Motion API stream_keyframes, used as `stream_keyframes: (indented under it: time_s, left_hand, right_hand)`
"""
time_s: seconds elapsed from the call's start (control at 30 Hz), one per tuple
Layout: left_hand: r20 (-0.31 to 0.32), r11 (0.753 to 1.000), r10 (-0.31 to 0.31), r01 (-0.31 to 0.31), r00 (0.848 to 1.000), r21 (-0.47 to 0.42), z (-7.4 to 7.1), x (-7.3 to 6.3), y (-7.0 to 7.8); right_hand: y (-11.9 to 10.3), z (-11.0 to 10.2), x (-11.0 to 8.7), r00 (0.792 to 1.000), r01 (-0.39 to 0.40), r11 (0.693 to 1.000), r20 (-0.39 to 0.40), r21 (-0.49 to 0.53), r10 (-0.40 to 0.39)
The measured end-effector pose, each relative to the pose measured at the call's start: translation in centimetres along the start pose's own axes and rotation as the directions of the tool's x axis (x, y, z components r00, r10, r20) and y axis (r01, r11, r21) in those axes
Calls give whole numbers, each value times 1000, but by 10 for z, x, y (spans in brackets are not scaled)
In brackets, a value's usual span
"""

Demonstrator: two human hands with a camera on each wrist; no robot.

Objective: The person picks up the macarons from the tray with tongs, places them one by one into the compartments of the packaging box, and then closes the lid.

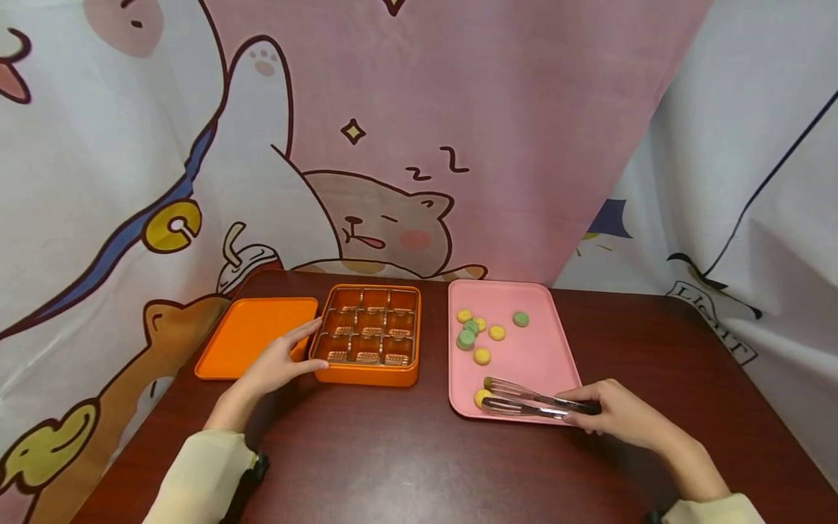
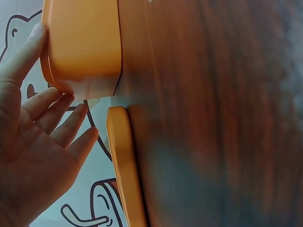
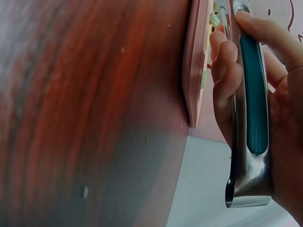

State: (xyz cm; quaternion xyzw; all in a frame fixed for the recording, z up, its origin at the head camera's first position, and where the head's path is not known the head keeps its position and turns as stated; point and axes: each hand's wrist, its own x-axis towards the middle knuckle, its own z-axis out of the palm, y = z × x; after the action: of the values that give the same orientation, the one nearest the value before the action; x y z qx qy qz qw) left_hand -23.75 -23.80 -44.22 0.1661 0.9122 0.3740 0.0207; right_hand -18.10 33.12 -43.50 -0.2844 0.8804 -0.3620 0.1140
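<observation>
My left hand (image 1: 278, 364) lies at the near left corner of an orange box (image 1: 373, 375), thumb on the rim and straight fingers against its side. Inside the box is a clear brown insert (image 1: 371, 331) divided into compartments. In my right hand (image 1: 612, 411) is a pair of metal tongs (image 3: 251, 175) with dark grip panels. The tongs' tips are over the near left part of a pink tray (image 1: 524, 364), beside a small round yellow piece (image 1: 481, 397). A darker green piece (image 1: 487, 382) is by the upper tip. Whether the tips pinch either piece cannot be told.
An orange lid (image 1: 258, 335) lies flat left of the box. Farther back on the tray are several small round pieces, among them a green one (image 1: 521, 319) and a yellow one (image 1: 481, 356). A printed curtain (image 1: 491, 145) hangs behind the dark wooden table (image 1: 393, 458).
</observation>
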Motion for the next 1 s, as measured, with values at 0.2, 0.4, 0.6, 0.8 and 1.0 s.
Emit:
stream_keyframes:
  time_s: [0.2, 0.4, 0.6, 0.8, 1.0]
  left_hand:
    - [8, 1000, -19, 19, 1000, -4, 0, 0, 0]
    - [18, 999, -29, 30, 999, -19, 0, 1, 1]
    - [14, 1000, -27, 27, 1000, -12, 1, 0, 2]
    - [14, 999, -30, 30, 999, -17, 1, -1, 5]
    - [21, 999, -39, 39, 999, -20, 2, -2, 6]
  right_hand:
    - [-3, 1, 4, 999, -31, 998, 6, -47, 31]
    - [-5, 1, 5, 999, -47, 995, -3, -83, 47]
    - [-3, 1, 5, 999, -32, 995, -11, -91, 31]
    - [-5, 1, 4, 999, -44, 994, -18, -103, 42]
    - [-7, 0, 5, 998, -52, 993, -32, -110, 49]
